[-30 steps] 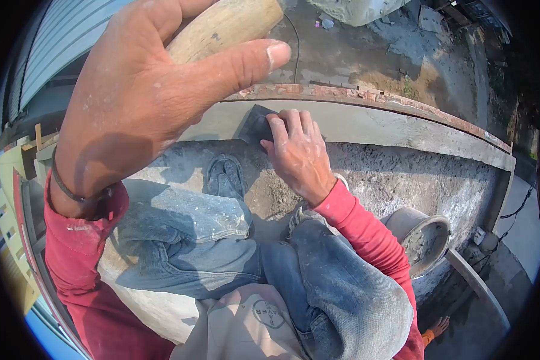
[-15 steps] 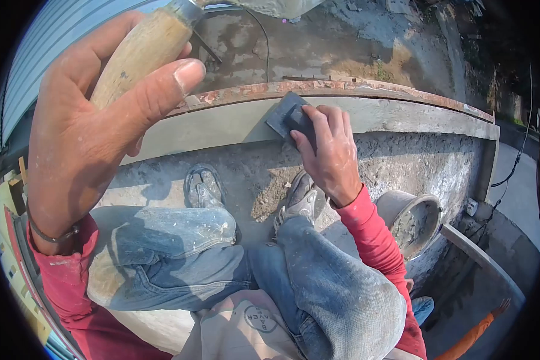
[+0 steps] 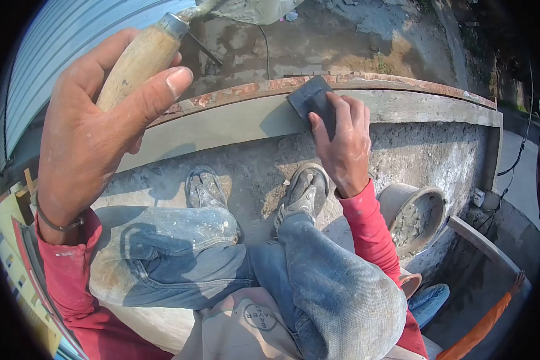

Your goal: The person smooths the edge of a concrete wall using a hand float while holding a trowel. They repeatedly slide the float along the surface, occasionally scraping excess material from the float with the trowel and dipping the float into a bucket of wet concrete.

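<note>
My left hand (image 3: pixel 87 135) is closed around the wooden handle of a trowel (image 3: pixel 143 63). The trowel is raised at the upper left, its blade partly cut off by the top edge and smeared with grey. In my right hand (image 3: pixel 348 141) is a dark, flat plastering float (image 3: pixel 309 99), gripped from above by its back. The float lies over the pale, smooth top of a low wall (image 3: pixel 222 126) and reaches toward the brick strip (image 3: pixel 234 93) along the far edge. How firmly it touches the surface cannot be made out.
A bucket (image 3: pixel 396 201) of grey mortar (image 3: pixel 415 219) stands right of my right forearm. Beyond it a board (image 3: pixel 483 243) slants near another person's orange sleeve (image 3: pixel 483 327). My sandalled feet rest below the wall. Corrugated sheeting (image 3: pixel 60 54) rises at left.
My right hand and the float have shifted right along the wall top, and the float has turned. My left hand, still on the trowel, sits slightly lower in view.
</note>
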Tool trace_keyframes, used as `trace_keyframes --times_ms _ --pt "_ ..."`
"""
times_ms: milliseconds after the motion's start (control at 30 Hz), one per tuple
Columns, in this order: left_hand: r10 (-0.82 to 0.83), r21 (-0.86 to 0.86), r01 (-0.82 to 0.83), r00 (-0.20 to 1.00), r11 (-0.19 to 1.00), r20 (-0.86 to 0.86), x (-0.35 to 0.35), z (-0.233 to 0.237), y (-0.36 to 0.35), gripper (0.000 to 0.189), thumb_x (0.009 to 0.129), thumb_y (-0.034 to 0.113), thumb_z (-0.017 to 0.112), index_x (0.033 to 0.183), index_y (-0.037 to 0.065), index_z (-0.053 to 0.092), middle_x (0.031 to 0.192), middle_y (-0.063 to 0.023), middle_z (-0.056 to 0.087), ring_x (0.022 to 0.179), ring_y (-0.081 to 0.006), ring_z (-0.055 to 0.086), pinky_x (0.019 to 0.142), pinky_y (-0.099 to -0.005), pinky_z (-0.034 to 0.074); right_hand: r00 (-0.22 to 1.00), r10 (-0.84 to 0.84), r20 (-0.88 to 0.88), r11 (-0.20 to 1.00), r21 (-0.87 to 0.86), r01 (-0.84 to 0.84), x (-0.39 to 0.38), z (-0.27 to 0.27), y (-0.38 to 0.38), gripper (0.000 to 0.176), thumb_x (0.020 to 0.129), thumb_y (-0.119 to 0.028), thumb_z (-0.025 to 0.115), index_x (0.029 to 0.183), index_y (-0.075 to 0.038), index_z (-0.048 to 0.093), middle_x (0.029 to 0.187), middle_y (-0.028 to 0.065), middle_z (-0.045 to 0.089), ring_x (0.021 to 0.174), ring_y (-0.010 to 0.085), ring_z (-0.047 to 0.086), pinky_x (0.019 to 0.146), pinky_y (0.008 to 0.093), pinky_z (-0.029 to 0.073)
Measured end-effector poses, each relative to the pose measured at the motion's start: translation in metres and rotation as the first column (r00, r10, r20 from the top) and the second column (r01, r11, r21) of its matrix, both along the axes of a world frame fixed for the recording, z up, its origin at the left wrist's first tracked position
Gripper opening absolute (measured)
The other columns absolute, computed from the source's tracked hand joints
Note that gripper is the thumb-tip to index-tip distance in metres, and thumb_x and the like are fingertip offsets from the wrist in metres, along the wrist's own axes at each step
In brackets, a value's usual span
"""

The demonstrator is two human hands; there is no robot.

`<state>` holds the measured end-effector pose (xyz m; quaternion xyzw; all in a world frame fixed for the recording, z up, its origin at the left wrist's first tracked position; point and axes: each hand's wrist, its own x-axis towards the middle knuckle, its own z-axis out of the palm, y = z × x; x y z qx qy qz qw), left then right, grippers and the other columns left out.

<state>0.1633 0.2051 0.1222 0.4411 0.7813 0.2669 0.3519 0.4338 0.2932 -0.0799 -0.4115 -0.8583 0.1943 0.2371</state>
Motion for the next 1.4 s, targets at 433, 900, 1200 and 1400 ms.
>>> trace_keyframes --times_ms 433,900,1200,1400 --pt "-0.004 -0.010 0.004 0.999 1.000 -0.035 0.003 0.001 0.000 0.042 0.100 0.036 0.078 0.123 0.002 0.069 0.079 0.0045 0.059 0.054 -0.0014 0.045 0.048 -0.0187 0.034 0.977 0.213 0.004 0.975 -0.059 -0.212 -0.036 -0.010 -0.048 0.051 0.087 -0.020 0.083 0.129 0.003 0.063 0.117 0.0170 0.060 0.107 0.0354 0.060 0.093 0.0450 0.053" --pt "-0.006 -0.032 0.005 1.000 0.999 -0.027 -0.001 0.003 -0.004 0.045 0.100 0.036 0.076 0.128 0.002 0.067 0.081 0.0058 0.059 0.056 -0.0003 0.046 0.048 -0.0180 0.035 0.976 0.202 -0.082 0.974 -0.083 -0.209 -0.049 -0.019 -0.054 0.048 0.087 -0.019 0.082 0.127 0.002 0.064 0.115 0.0178 0.062 0.107 0.0372 0.061 0.092 0.0458 0.054" --pt "-0.005 -0.065 0.002 0.999 0.998 -0.043 -0.002 0.002 -0.012 0.048 0.099 0.039 0.079 0.129 0.002 0.067 0.085 0.0043 0.062 0.057 -0.0006 0.049 0.048 -0.0180 0.038 0.896 -0.427 0.123 0.903 0.109 0.416 0.121 -0.033 0.055 0.040 0.097 -0.024 0.080 0.125 0.002 0.069 0.116 0.0207 0.066 0.106 0.0389 0.066 0.090 0.0470 0.055" --pt "-0.019 0.019 0.020 0.998 1.000 -0.058 -0.001 0.000 -0.003 0.047 0.099 0.039 0.079 0.126 0.002 0.070 0.082 0.0041 0.062 0.056 -0.0011 0.048 0.048 -0.0186 0.037 0.995 -0.097 -0.004 0.995 0.032 0.097 -0.016 -0.025 -0.026 0.049 0.088 -0.018 0.084 0.128 0.001 0.065 0.117 0.0193 0.062 0.105 0.0380 0.061 0.088 0.0467 0.054"
